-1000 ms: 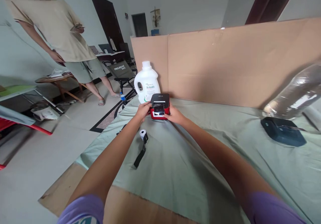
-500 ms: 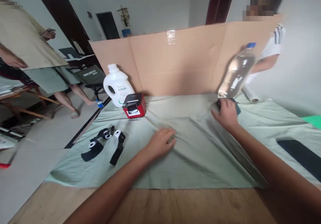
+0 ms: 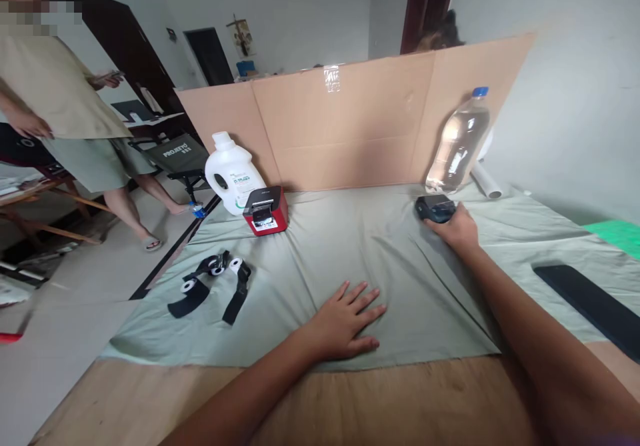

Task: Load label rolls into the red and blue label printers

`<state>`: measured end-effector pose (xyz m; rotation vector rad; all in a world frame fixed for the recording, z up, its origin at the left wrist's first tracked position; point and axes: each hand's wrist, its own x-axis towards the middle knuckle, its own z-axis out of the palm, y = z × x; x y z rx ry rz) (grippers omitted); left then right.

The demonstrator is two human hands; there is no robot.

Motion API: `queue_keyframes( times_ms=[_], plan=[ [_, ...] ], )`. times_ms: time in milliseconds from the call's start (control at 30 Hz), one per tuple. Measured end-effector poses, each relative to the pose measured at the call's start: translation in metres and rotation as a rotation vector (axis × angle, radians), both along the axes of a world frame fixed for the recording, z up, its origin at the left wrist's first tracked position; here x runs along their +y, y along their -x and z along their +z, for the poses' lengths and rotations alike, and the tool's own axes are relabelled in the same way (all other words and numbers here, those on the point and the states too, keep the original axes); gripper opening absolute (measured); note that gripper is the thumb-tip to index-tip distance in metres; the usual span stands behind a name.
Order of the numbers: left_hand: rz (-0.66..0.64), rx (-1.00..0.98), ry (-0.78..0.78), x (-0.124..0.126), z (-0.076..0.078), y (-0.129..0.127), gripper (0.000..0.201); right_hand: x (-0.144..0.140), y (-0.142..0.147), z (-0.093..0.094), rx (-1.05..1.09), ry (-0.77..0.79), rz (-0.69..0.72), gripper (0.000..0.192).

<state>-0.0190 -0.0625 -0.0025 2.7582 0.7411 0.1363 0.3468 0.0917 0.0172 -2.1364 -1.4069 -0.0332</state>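
My left hand (image 3: 347,321) lies flat, fingers spread, on the pale green cloth (image 3: 350,259) near its front edge, holding nothing. My right hand (image 3: 456,228) reaches to the back right and grips a small dark blue printer-like device (image 3: 434,207) resting on the cloth. A red and black label printer (image 3: 266,211) stands at the back left, next to a white detergent jug (image 3: 233,173). Black straps with small white paper rolls (image 3: 215,285) lie on the cloth at the left.
A clear water bottle with a blue cap (image 3: 458,142) leans by the cardboard screen (image 3: 350,123) behind the cloth. A flat black object (image 3: 590,306) lies at the right. A person in a beige shirt (image 3: 60,106) stands at the left beside a folding chair (image 3: 183,156).
Both hands left the red printer. The right hand went to the dark blue device at the back right; the left hand settled flat on the cloth, now smoother. The view turned right.
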Motion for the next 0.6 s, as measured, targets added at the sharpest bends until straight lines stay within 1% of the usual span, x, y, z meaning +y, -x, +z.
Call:
queue_keyframes(
  times_ms=[67, 133, 200, 233, 267, 300, 367, 400, 433, 467, 500, 533, 600],
  plan=[
    [-0.022, -0.001, 0.001, -0.004, -0.002, -0.004, 0.078, -0.020, 0.028, 0.006, -0.044, -0.005, 0.095, 0.089],
    [-0.057, -0.012, -0.006, -0.006, -0.002, -0.007, 0.079, -0.043, 0.065, 0.013, -0.051, -0.015, 0.184, 0.082],
    [-0.044, -0.062, -0.014, -0.004, 0.001, -0.007, 0.069, -0.065, 0.104, 0.018, -0.026, -0.003, 0.257, 0.081],
    [0.008, -0.108, -0.023, -0.001, 0.004, -0.005, 0.060, -0.074, 0.122, 0.019, -0.011, 0.006, 0.278, 0.080],
    [0.094, -0.169, -0.041, 0.005, 0.008, -0.003, 0.052, -0.082, 0.138, 0.020, 0.012, 0.010, 0.284, 0.082],
    [0.212, -0.243, -0.066, 0.013, 0.013, 0.000, 0.044, -0.088, 0.151, 0.019, 0.039, 0.015, 0.277, 0.085],
    [0.489, -0.399, -0.127, 0.032, 0.025, 0.005, 0.037, -0.095, 0.169, 0.016, 0.083, 0.006, 0.257, 0.093],
    [0.603, -0.464, -0.143, 0.043, 0.030, 0.006, 0.035, -0.097, 0.175, 0.013, 0.093, -0.006, 0.250, 0.096],
    [0.683, -0.509, -0.140, 0.053, 0.034, 0.006, 0.033, -0.099, 0.178, 0.010, 0.091, -0.022, 0.245, 0.097],
    [0.734, -0.535, -0.118, 0.063, 0.037, 0.004, 0.032, -0.101, 0.181, 0.006, 0.078, -0.038, 0.241, 0.097],
    [0.757, -0.544, -0.081, 0.070, 0.037, 0.000, 0.032, -0.102, 0.182, 0.003, 0.056, -0.049, 0.236, 0.097],
    [0.764, -0.543, -0.039, 0.076, 0.036, -0.005, 0.032, -0.103, 0.183, -0.001, 0.028, -0.055, 0.229, 0.096],
    [0.772, -0.548, 0.013, 0.081, 0.027, -0.018, 0.036, -0.106, 0.184, -0.008, -0.032, -0.058, 0.225, 0.094]
  ],
)
